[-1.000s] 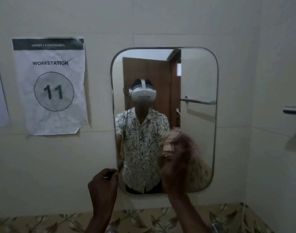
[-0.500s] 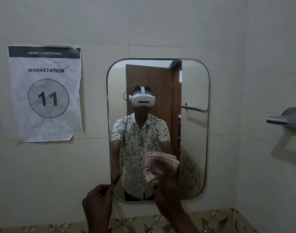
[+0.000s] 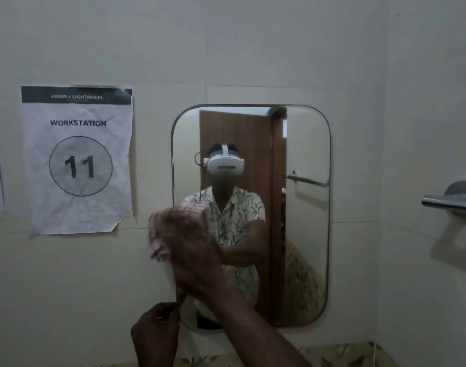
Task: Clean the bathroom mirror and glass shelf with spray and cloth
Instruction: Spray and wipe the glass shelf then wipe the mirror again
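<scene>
Mid-wipe I'd say: right hand (image 3: 192, 250) has its fingers bunched round the pinkish cloth (image 3: 157, 242) at 9 o'clock on the mirror (image 3: 306, 234), left hand (image 3: 155, 335) curled by 7 o'clock (gripping the rim? can't tell), shelf nowhere in view, presumably undone.

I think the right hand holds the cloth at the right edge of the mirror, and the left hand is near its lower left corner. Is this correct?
Not quite. The head view shows the right hand holding the cloth at the left edge of the mirror, not the right edge. The left hand is near its lower left corner, as you say.
</scene>
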`<action>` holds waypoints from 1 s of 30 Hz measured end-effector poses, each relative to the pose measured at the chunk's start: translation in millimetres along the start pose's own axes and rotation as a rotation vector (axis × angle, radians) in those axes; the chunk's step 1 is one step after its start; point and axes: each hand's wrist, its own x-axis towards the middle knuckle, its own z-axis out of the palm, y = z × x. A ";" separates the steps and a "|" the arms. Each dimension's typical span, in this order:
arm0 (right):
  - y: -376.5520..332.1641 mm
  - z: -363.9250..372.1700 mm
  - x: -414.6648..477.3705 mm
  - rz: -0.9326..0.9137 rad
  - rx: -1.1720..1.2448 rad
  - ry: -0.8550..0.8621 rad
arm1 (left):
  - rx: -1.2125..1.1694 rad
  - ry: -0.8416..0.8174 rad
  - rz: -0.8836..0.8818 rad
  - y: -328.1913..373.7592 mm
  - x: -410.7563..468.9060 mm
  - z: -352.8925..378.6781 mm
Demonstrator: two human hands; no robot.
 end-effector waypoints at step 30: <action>123.6 -116.4 -21.0 0.634 -0.102 0.635 | -0.015 0.005 -0.017 4.9 0.1 1.8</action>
